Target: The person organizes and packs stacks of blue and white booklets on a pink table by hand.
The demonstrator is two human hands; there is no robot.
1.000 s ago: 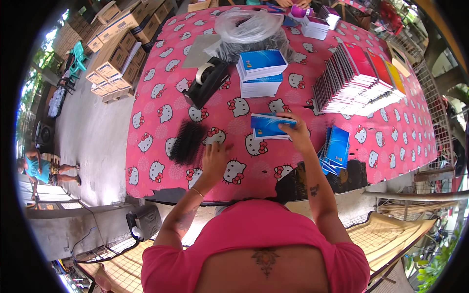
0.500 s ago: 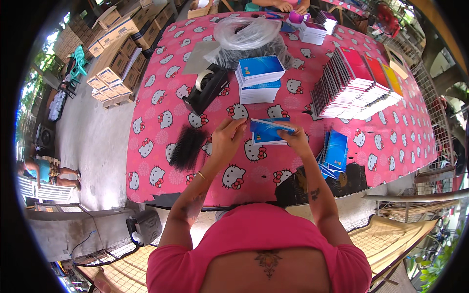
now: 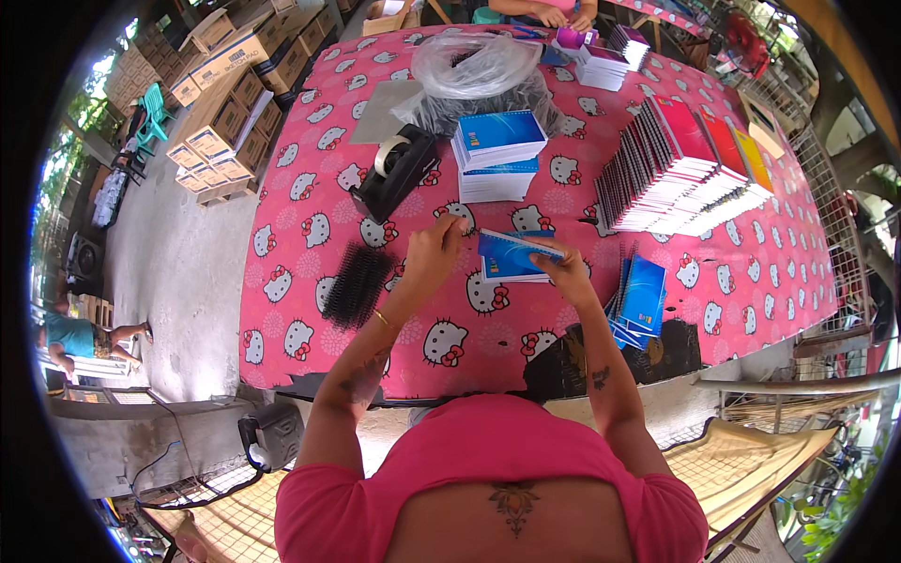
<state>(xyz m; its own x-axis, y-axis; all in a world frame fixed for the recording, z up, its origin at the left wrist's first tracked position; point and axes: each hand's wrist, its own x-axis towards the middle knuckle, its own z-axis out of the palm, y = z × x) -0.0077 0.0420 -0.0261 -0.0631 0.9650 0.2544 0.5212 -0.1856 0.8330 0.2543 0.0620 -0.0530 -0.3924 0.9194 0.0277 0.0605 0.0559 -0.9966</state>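
My right hand [image 3: 563,270] grips a small blue notebook [image 3: 505,253] by its right side, thumb on top. Its cover and white pages are tilted just above the table. My left hand [image 3: 437,248] is by the notebook's upper left corner, fingertips pinched together; whatever they hold is too small to make out. Left of that hand lies a bunch of black spiral coils [image 3: 358,286]. Beyond the notebook stands a stack of blue-covered pads [image 3: 499,136]. A loose pile of blue notebooks [image 3: 644,293] rests to the right of my right hand.
A black tape dispenser [image 3: 396,174] stands left of the stack, near a clear plastic bag [image 3: 479,70]. Spiral notebooks [image 3: 671,150] with pink, red and yellow covers are piled at right. Another person's hands [image 3: 563,17] work at the far edge. Cartons [image 3: 221,136] fill the left background.
My left hand has shifted slightly up and left beside the notebook. The notebook's cover is turned a little in my right hand. A person at far left has moved.
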